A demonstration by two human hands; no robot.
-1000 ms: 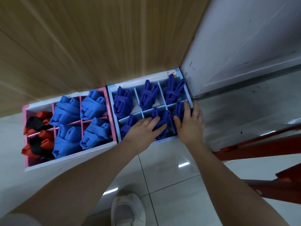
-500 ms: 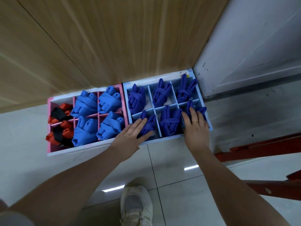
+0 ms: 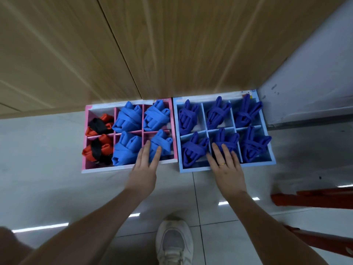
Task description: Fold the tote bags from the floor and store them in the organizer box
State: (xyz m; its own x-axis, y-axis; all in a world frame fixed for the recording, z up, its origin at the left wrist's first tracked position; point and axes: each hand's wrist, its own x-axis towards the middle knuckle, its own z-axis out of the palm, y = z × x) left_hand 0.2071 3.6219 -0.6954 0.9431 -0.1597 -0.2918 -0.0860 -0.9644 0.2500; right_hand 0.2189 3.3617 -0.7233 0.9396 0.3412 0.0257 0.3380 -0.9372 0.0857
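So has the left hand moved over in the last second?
Yes. The left hand has gone leftward, off the blue box where it lay, and now rests on a light-blue bag in the pink box.

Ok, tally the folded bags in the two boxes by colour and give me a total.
Dark blue bags, all in the blue box: 6
Light blue bags, in the pink box: 4
Orange bags with black straps, in the pink box: 2
Total: 12
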